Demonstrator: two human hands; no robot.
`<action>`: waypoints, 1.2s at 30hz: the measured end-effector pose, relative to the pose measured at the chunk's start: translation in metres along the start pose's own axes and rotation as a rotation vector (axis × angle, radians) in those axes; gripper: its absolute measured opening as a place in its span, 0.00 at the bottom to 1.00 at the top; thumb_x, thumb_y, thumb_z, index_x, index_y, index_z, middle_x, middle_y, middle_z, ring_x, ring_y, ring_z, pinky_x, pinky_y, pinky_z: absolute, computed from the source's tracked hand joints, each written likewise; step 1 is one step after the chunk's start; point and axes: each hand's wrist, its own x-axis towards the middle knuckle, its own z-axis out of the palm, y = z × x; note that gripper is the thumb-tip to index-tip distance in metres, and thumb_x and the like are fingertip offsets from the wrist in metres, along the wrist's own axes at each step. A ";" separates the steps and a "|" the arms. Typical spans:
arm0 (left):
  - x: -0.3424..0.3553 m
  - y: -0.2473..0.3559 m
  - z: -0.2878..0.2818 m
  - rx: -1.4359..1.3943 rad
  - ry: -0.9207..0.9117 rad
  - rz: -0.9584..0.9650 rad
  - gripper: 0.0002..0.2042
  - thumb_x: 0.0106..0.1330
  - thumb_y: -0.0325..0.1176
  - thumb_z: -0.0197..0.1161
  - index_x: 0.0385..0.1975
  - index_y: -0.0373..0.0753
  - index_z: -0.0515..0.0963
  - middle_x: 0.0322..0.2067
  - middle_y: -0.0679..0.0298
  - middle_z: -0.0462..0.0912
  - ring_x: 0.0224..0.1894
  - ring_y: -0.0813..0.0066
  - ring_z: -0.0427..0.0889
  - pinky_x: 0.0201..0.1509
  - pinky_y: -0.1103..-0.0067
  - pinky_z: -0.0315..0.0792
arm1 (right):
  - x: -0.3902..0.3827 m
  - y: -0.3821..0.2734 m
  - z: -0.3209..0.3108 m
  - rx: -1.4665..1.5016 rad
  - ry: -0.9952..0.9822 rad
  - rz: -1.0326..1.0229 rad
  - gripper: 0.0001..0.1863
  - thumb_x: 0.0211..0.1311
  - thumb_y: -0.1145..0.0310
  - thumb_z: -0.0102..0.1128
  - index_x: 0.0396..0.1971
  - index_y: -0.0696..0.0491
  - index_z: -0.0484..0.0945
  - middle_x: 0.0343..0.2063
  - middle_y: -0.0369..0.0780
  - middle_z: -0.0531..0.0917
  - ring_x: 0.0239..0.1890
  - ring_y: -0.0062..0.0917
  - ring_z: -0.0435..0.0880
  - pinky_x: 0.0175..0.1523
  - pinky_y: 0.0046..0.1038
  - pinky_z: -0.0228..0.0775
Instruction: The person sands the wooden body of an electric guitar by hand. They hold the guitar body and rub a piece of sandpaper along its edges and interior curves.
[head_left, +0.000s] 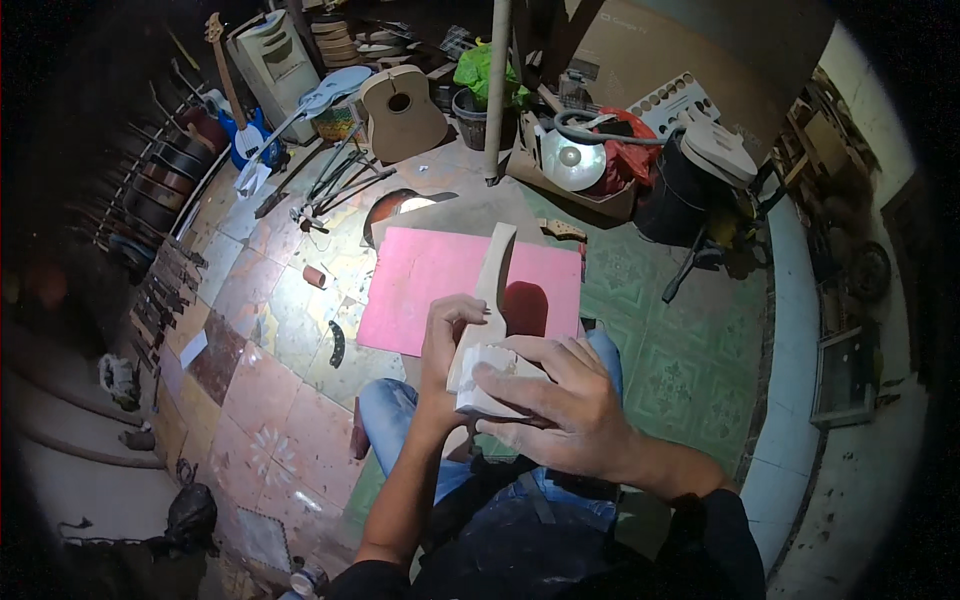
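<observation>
In front of my lap, an unfinished pale wooden guitar neck (495,262) slants upward, its far end over a pink board (425,275). My left hand (445,335) is wrapped round the neck at mid-length, with its thumb and fingertips along the side. My right hand (565,405) grips a white, dusty block (490,395), which looks like a sanding block, against the near part of the neck. The fingers of that hand spread over the block's top and side. The block and my hands hide the neck's near part.
On the tiled floor are a brown cylinder (314,277), a black curved piece (337,343) and a guitar headstock (562,230). Further back stand a pole (497,100), an acoustic guitar body (403,115) and a blue guitar (247,140). A black bucket (672,195) stands at the right.
</observation>
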 end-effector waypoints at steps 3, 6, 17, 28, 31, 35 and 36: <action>-0.001 0.008 0.002 0.063 -0.010 -0.048 0.30 0.50 0.32 0.78 0.49 0.38 0.65 0.49 0.58 0.71 0.55 0.65 0.74 0.62 0.69 0.70 | -0.007 0.055 0.026 0.365 0.137 0.345 0.26 0.53 0.62 0.77 0.53 0.49 0.84 0.45 0.43 0.84 0.41 0.36 0.84 0.45 0.34 0.74; -0.002 0.003 -0.004 0.042 0.049 -0.045 0.29 0.49 0.31 0.77 0.48 0.38 0.67 0.48 0.58 0.69 0.54 0.68 0.74 0.61 0.72 0.70 | -0.009 0.036 0.035 0.332 0.194 0.287 0.25 0.53 0.63 0.78 0.52 0.52 0.83 0.46 0.45 0.83 0.43 0.37 0.84 0.47 0.34 0.75; 0.001 -0.009 -0.012 -0.150 0.278 -0.343 0.34 0.45 0.39 0.81 0.48 0.38 0.65 0.47 0.59 0.68 0.55 0.64 0.72 0.65 0.68 0.67 | -0.018 0.014 0.043 0.184 0.161 0.009 0.25 0.56 0.64 0.77 0.54 0.51 0.82 0.49 0.46 0.82 0.48 0.38 0.85 0.50 0.36 0.77; 0.003 0.006 -0.003 0.094 0.096 -0.166 0.33 0.47 0.36 0.81 0.48 0.39 0.65 0.47 0.58 0.69 0.57 0.64 0.73 0.65 0.68 0.67 | -0.009 0.055 0.068 0.797 0.392 0.532 0.28 0.51 0.65 0.80 0.55 0.46 0.81 0.51 0.45 0.81 0.52 0.38 0.84 0.53 0.38 0.78; 0.004 -0.011 -0.013 -0.013 0.174 -0.185 0.33 0.48 0.36 0.81 0.49 0.39 0.64 0.47 0.58 0.69 0.56 0.66 0.73 0.64 0.70 0.67 | -0.011 0.021 0.052 0.332 0.345 -0.026 0.26 0.58 0.70 0.75 0.56 0.54 0.79 0.50 0.45 0.81 0.51 0.33 0.85 0.54 0.33 0.79; 0.006 0.012 -0.001 -0.041 0.105 -0.198 0.32 0.49 0.34 0.80 0.48 0.39 0.64 0.48 0.57 0.70 0.56 0.66 0.74 0.64 0.70 0.68 | -0.014 0.039 0.062 0.624 0.341 0.396 0.27 0.56 0.64 0.78 0.55 0.52 0.80 0.50 0.46 0.82 0.52 0.35 0.85 0.54 0.37 0.77; 0.007 0.011 0.001 0.033 0.078 -0.183 0.31 0.52 0.35 0.79 0.49 0.39 0.63 0.49 0.57 0.71 0.55 0.67 0.74 0.63 0.70 0.70 | -0.009 0.055 0.068 0.690 0.428 0.476 0.26 0.56 0.66 0.77 0.55 0.50 0.80 0.50 0.45 0.81 0.52 0.36 0.85 0.55 0.37 0.77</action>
